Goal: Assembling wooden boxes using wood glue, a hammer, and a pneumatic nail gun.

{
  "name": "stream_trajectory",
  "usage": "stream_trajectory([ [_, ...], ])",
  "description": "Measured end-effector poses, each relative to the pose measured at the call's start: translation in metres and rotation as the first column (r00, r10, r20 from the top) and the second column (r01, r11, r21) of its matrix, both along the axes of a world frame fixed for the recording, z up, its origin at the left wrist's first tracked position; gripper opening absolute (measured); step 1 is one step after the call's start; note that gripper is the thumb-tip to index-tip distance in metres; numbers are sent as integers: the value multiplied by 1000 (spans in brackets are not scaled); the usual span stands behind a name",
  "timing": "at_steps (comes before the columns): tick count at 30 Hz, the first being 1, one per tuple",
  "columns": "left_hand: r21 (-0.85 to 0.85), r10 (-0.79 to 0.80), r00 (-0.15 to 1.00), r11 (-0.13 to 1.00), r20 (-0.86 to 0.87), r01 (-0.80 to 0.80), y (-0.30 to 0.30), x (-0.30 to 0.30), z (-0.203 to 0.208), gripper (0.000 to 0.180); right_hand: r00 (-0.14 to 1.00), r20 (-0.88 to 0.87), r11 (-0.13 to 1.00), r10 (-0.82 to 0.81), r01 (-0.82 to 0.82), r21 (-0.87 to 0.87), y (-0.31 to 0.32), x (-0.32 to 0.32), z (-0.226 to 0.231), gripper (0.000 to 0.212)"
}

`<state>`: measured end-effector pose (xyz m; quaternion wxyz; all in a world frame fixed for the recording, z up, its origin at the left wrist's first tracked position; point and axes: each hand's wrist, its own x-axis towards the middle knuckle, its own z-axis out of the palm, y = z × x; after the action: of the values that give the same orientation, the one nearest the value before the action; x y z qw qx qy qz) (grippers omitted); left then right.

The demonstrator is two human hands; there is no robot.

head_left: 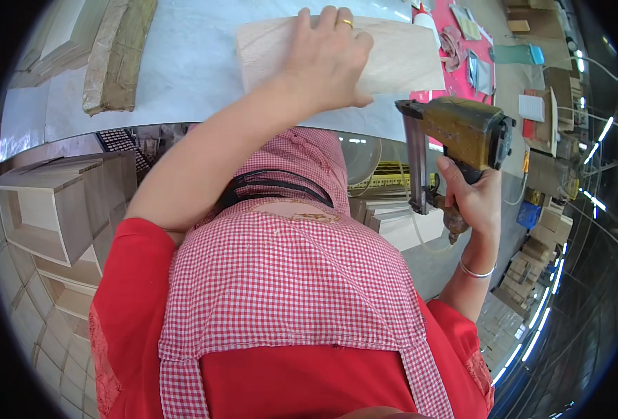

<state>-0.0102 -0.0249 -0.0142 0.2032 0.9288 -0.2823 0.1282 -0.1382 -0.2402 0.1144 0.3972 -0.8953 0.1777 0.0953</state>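
My left hand (331,59) spans a pale wooden board (406,56) on the worktable. Its fingers reach over the far edge and its thumb lies at the near edge, gripping the board. My right hand (473,195) is wrapped round the handle of a pneumatic nail gun (462,129), yellowish-brown and black. The nail gun is held up in front of the table's near edge, its nose pointing left toward the board without touching it. A thin, pale air hose (420,237) hangs below the gun.
A long block wrapped in brown tape (117,56) lies on the left of the table (190,56). A white glue bottle with a red tip (425,24) and a pink cloth (452,47) are at the right. Wooden boxes (61,209) stand low on the left.
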Motion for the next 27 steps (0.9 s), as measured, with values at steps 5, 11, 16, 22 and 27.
stream_trajectory([
  [5, 25, 36, 999, 999, 32, -37, 9, -10, 2, 79, 999, -8, 999, 48, -48, 3, 10, 4, -1, 27],
  [11, 87, 62, 997, 995, -54, -57, 17, -13, 9, 78, 997, -15, 997, 80, -80, -5, 10, 11, 2, 28],
  [16, 112, 69, 991, 992, -114, -56, 15, -14, 13, 78, 997, -33, 998, 66, -65, 15, 11, 13, 1, 27],
  [22, 111, 70, 993, 992, -97, -59, 20, -17, 15, 81, 991, -113, 997, 69, -73, -36, 9, 13, -2, 27],
  [27, 24, 71, 994, 997, -85, -70, 43, -17, 0, 97, 990, -99, 991, 101, -109, -81, 14, 15, 1, 27],
])
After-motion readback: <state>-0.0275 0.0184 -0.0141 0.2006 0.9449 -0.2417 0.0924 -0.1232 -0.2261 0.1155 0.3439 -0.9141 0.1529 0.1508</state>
